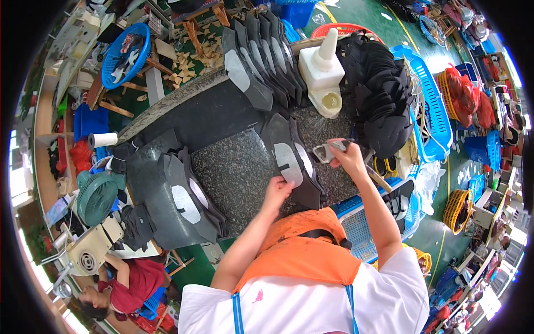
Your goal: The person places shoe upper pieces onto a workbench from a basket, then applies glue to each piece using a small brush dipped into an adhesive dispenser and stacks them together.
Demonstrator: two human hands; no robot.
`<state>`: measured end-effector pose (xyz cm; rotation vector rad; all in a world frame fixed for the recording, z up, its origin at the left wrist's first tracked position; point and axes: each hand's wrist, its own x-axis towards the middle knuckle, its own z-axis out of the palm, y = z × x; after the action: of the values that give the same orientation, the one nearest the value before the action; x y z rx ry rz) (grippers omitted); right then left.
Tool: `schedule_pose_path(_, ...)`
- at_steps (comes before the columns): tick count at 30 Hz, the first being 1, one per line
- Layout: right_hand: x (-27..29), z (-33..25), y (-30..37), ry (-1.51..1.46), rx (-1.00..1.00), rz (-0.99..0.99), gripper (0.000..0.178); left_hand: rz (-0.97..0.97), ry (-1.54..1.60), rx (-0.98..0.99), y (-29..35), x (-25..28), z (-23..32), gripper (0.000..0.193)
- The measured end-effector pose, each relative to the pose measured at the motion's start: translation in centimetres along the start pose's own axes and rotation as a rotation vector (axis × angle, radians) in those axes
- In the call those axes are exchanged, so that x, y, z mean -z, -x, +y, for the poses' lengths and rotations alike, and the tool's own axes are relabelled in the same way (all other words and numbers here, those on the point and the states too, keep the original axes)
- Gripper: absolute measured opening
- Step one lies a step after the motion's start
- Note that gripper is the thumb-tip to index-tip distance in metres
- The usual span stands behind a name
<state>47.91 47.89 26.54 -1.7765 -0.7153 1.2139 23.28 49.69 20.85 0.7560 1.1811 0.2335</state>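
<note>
A stack of dark grey, curved flat pieces (300,190) lies on the speckled stone worktop (231,164) in front of me. On its top piece is a white oval patch (288,161) with a short black mark. My left hand (278,193) has its fingertips pinched at the lower edge of that patch. To the right of the stack, my right hand (349,157) grips a small tool with a pale, frame-like end (324,152) and a dark part; its exact kind is unclear. A white bottle with a cone-shaped top (325,64) and an open yellowish cup (331,101) stand beyond.
A similar stack (192,200) lies left. More grey pieces (261,58) stand at the back, beside overlapping black pieces (384,94). Blue baskets (436,119) flank the right side. At left are a green fan (97,195), a sewing machine (92,247) and another person (130,284).
</note>
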Motion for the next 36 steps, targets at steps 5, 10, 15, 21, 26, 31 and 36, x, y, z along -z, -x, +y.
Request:
schedule_pose_path(5,-1.6,-1.4,-4.6,0.443,0.554,0.417,0.022,0.226,0.082,-0.098,-0.1,-2.2,-1.8,0.039)
schedule_pose_path(10,-0.1,-4.3,-7.4,0.698,0.693,0.426,0.019,0.389,-0.261,-0.319,0.5,-3.0,-2.2,0.034)
schedule_pose_path(15,-3.4,-2.7,-5.0,0.308,-0.023,-0.295,0.029,0.385,-0.008,-0.251,0.6,-3.3,-2.4,0.029)
schedule_pose_path(21,-6.0,-0.3,-6.2,0.49,0.729,0.038,0.021,0.304,0.169,-0.109,0.2,-3.1,-2.4,0.024)
schedule_pose_path(26,-0.2,1.2,-0.9,0.459,0.379,-0.529,0.024,0.283,0.242,-0.033,-0.5,-2.5,-2.8,0.024)
schedule_pose_path(31,0.7,1.9,2.0,0.271,0.65,-0.329,0.02,0.165,0.339,-0.009,-0.9,-2.3,-3.2,0.02)
schedule_pose_path(36,1.3,3.1,1.9,0.888,0.245,-0.636,0.023,0.047,0.365,-0.035,-0.8,-2.1,-3.4,0.019)
